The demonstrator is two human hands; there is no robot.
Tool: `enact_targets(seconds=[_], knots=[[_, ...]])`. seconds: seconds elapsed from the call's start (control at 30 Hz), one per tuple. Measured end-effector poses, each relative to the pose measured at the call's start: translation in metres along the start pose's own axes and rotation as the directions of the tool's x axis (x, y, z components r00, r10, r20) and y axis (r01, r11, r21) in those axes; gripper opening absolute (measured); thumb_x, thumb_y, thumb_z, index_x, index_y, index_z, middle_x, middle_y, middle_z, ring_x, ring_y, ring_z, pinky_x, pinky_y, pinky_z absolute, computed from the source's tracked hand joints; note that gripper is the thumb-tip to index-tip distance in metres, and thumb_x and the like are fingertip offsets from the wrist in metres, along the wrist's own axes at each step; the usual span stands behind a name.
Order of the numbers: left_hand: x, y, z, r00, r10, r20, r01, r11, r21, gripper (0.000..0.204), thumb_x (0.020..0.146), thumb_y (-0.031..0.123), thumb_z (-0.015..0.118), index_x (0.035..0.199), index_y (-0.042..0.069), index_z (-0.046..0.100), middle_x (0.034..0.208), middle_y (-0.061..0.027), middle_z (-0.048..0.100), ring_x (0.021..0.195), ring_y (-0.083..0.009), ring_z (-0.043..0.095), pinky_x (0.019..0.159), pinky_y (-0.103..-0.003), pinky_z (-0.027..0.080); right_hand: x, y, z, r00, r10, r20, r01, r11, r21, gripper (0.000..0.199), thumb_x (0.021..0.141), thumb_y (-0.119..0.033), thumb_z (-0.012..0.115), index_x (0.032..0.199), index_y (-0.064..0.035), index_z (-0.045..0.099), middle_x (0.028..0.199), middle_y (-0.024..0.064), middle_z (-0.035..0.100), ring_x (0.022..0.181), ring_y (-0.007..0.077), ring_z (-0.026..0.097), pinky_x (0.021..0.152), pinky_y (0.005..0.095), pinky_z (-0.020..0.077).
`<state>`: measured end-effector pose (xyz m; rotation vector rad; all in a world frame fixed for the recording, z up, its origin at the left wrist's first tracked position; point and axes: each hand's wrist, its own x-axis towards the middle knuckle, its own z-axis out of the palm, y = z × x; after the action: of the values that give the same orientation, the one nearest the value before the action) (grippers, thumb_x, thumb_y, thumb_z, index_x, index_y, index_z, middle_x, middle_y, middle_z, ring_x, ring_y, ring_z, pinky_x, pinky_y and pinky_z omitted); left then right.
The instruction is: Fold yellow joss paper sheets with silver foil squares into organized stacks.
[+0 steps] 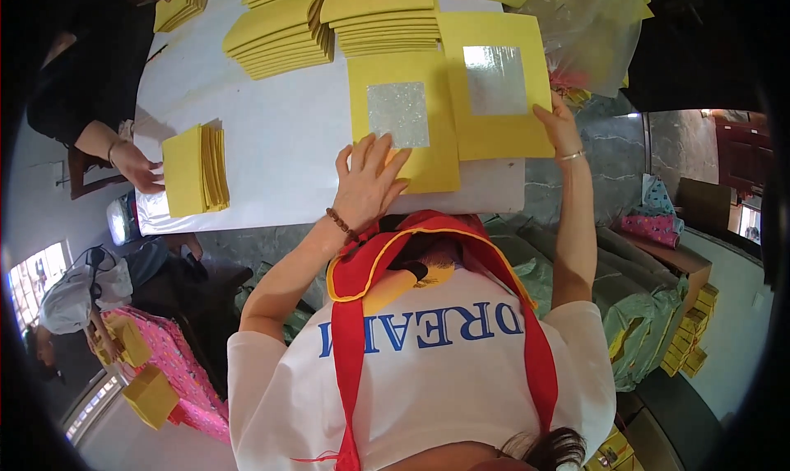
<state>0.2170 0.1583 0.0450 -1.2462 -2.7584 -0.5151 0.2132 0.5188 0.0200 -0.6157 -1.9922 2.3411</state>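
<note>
My left hand (366, 179) lies with fingers spread on the lower part of a flat yellow paper piece (443, 134), just below its silvery rectangular window (397, 113). A second yellow piece (502, 140), with a similar shiny window (495, 80), sits to the right and slightly overlaps the first. My right hand (561, 129) pinches its right edge, thumb on top and fingers partly hidden underneath. Beyond them, folded yellow pieces rise in stacks, one at the left (276, 41) and one directly behind (383, 27).
The white table (271, 142) ends just before my red apron (354, 339). At the left, a co-worker's hand (136, 162) is beside a small yellow stack (193, 175). A clear plastic bag (597, 39) stands far right. Green-wrapped bundles (634, 315) lie on the floor, right.
</note>
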Motion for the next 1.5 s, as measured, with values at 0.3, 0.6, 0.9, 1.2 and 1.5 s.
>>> enact_targets(seconds=[0.3,0.6,0.9,1.2,1.5], knots=[[-0.007,-0.008,0.017,0.993,-0.11,0.042,0.114,0.989,-0.097,0.048,0.078,0.025,0.063,0.123,0.013,0.048,0.133,-0.014,0.038,0.122,-0.0352,0.033,0.097,-0.047,0.029,0.07,0.018,-0.028,0.996,0.038,-0.084,-0.057,0.971,-0.231,0.042,0.083,0.003,0.051,0.125,-0.001,0.046,0.112,0.006,0.057,0.101,0.0162,0.054,0.086,0.0271,0.0426],[-0.006,-0.007,0.014,0.993,-0.106,0.048,0.111,0.988,-0.105,0.048,0.078,0.025,0.063,0.122,0.012,0.048,0.132,-0.0146,0.038,0.121,-0.036,0.034,0.095,-0.047,0.032,0.089,0.019,-0.001,1.0,0.017,-0.012,-0.019,0.961,-0.275,0.044,0.08,0.0,0.056,0.124,0.0006,0.047,0.111,0.009,0.058,0.095,0.0174,0.057,0.079,0.0278,0.0452],[-0.004,-0.007,0.014,0.995,-0.095,0.042,0.099,0.99,-0.103,0.046,0.079,0.024,0.063,0.121,0.011,0.049,0.13,-0.0146,0.04,0.12,-0.0358,0.036,0.094,-0.047,0.034,0.084,0.026,-0.013,0.97,-0.195,-0.143,0.032,0.69,-0.723,0.058,0.075,-0.027,0.064,0.125,-0.0014,0.048,0.116,0.0166,0.055,0.099,0.0255,0.056,0.084,0.033,0.0438],[-0.016,-0.029,0.024,0.888,-0.444,-0.119,0.31,0.769,-0.559,0.047,0.091,0.022,0.049,0.132,0.002,0.037,0.136,-0.0193,0.033,0.126,-0.0341,0.031,0.105,-0.039,0.025,-0.031,0.015,0.076,0.926,-0.32,0.201,0.377,0.806,-0.456,0.04,0.087,-0.017,0.055,0.126,-0.0083,0.048,0.123,0.01,0.05,0.113,0.0199,0.047,0.091,0.0322,0.0398],[-0.004,-0.029,0.052,0.7,-0.71,0.081,0.143,0.029,-0.989,0.066,0.096,0.046,0.029,0.14,-0.001,0.016,0.141,-0.0167,0.026,0.131,-0.0237,0.026,0.108,-0.034,0.021,-0.075,0.07,0.137,0.946,-0.304,0.111,0.32,0.931,-0.175,0.05,0.093,-0.013,0.039,0.138,0.0007,0.023,0.141,0.0126,0.028,0.13,0.0223,0.028,0.107,0.0327,0.0198]])
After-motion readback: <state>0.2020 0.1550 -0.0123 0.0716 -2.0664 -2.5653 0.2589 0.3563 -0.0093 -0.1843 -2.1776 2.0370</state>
